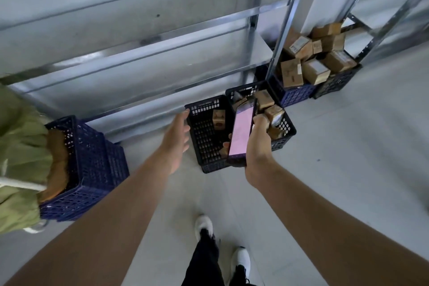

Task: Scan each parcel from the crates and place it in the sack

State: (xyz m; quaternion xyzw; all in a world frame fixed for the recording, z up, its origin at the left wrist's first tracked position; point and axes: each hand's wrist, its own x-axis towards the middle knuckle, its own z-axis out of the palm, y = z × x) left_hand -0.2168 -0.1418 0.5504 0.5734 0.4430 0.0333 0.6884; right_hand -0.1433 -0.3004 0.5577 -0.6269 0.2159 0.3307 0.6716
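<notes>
A single small parcel (218, 118) lies in the near crate (204, 102), against its far right side, and the rest of that crate's floor shows bare. Just behind and to the right, a second crate (286, 128) touches it and holds several more boxes (264, 100), partly hidden by what we carry. Our right hand (257, 146) grips a scanner (241, 132) above the seam between these two crates, fingers wrapped round its edges, its pink screen turned up toward us. Our left hand (176, 134) is stretched out with fingers straight and relaxed, holding nothing, the fingertips at the near crate's left rim; we cannot tell whether they touch it.

Farther right, under the metal shelving (162, 37), two far crates (294, 95) stand side by side, heaped with a pile (313, 69) of cardboard parcels rising above their rims. At the far left, well apart from the crates we work over, the green sack (21, 151) sits in a blue crate (97, 165), its cloth folded over the rim. Our white shoes (204, 225) stand on the pale floor (348, 146) below.
</notes>
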